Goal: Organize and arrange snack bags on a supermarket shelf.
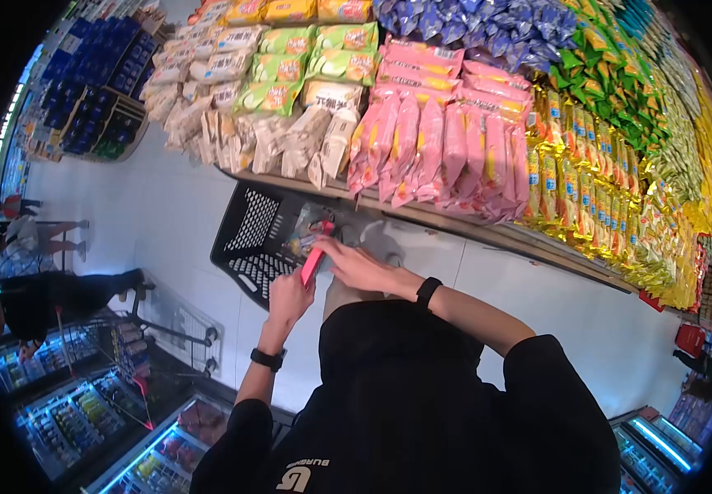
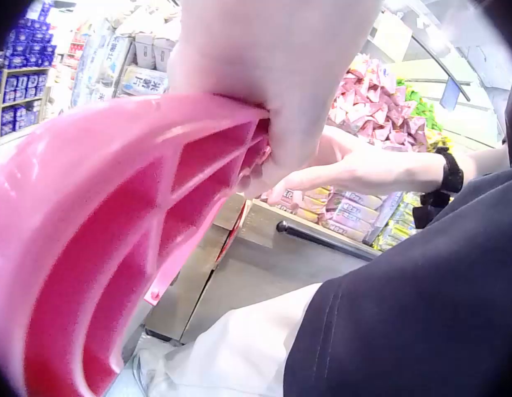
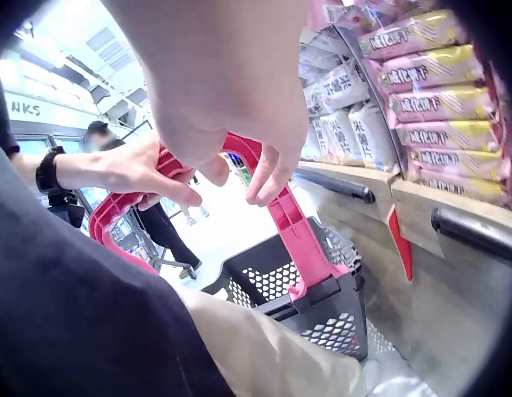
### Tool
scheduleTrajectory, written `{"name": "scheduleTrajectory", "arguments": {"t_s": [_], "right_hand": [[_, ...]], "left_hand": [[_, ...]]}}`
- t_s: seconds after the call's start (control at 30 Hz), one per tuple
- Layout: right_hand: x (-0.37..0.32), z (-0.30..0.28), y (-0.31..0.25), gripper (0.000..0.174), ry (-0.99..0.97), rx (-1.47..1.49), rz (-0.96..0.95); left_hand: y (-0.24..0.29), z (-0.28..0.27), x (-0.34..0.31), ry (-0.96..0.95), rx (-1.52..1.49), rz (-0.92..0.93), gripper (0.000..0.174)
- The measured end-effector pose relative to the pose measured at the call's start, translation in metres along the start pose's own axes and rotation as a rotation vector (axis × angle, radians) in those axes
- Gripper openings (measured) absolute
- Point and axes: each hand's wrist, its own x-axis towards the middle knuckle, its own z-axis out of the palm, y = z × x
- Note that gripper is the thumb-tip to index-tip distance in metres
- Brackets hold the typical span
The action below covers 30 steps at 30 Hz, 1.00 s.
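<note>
A black mesh shopping basket [image 1: 249, 222] with a raised pink handle [image 1: 313, 262] is low in front of me, by the display's edge. My left hand [image 1: 290, 298] grips the handle; its ribbed underside fills the lower left of the left wrist view. On the same handle, close beside the left hand, my right hand [image 1: 360, 267] holds on with its fingers bent over the bar [image 3: 299, 244]. Both hands wear black wristbands. Inside the basket lies a clear plastic package [image 1: 302, 235] with colourful contents, partly hidden by the hands and handle.
A long snack display runs along the front, with pink packs [image 1: 455, 140], green packs [image 1: 277, 90] and yellow packs [image 1: 574, 181]. At left, a person in dark clothes [image 1: 43, 300] is by a shopping cart [image 1: 179, 329]. Lit freezer cabinets [image 1: 67, 412] stand behind.
</note>
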Motion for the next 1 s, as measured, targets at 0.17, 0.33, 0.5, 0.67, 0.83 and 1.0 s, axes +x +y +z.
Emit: {"name": "scheduleTrajectory", "arguments": {"t_s": [0.17,0.33,0.5,0.67,0.83,1.0], "right_hand": [[-0.029,0.020,0.014,0.055,0.236,0.107,-0.062],[-0.049,0.024,0.027,0.049,0.326,0.136,-0.009],[-0.062,0.018,0.036,0.052,0.318,0.077,0.069],[-0.042,0.004,0.026,0.052,0.265,0.041,0.091],[-0.021,-0.026,0.020,0.035,-0.031,-0.367,0.130],[0.047,-0.045,-0.056,0.030,-0.215,-0.611,0.484]], "left_hand": [[0.034,0.009,-0.010,-0.034,-0.088,0.033,0.024],[0.064,0.014,-0.016,-0.094,-0.123,0.013,0.025],[0.079,0.007,-0.018,-0.147,-0.181,0.042,0.023],[0.071,0.015,-0.019,-0.148,-0.269,0.081,0.032],[0.040,-0.013,-0.005,-0.333,-0.390,0.233,0.048],[-0.070,0.033,-0.001,-0.263,-0.546,0.061,0.047]]}}
